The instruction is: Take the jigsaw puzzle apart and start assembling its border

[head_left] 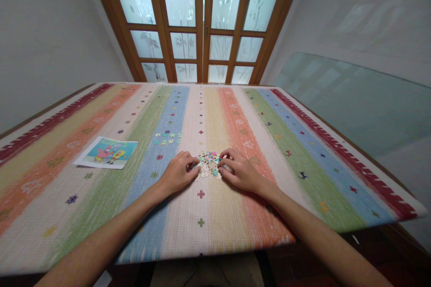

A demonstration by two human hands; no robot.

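Observation:
A small pile of loose jigsaw puzzle pieces (209, 161), white, teal and some pink, lies on the tablecloth between my hands. My left hand (179, 171) rests at the pile's left edge, fingers curved and a gap showing between thumb and forefinger. On the right edge, my right hand (239, 171) touches pieces with bent, spread fingertips. No piece can be made out as gripped in either hand. Beyond my left hand, several puzzle pieces (167, 139) in teal, white and yellow lie in two short rows.
A printed cartoon picture (107, 153) on white paper lies to the left. Striped cloth (201, 208) covers the table, whose near edge is just below my forearms. Wooden doors with glass panes (204, 22) stand behind, and a pale glass sheet (350, 98) leans at the right wall.

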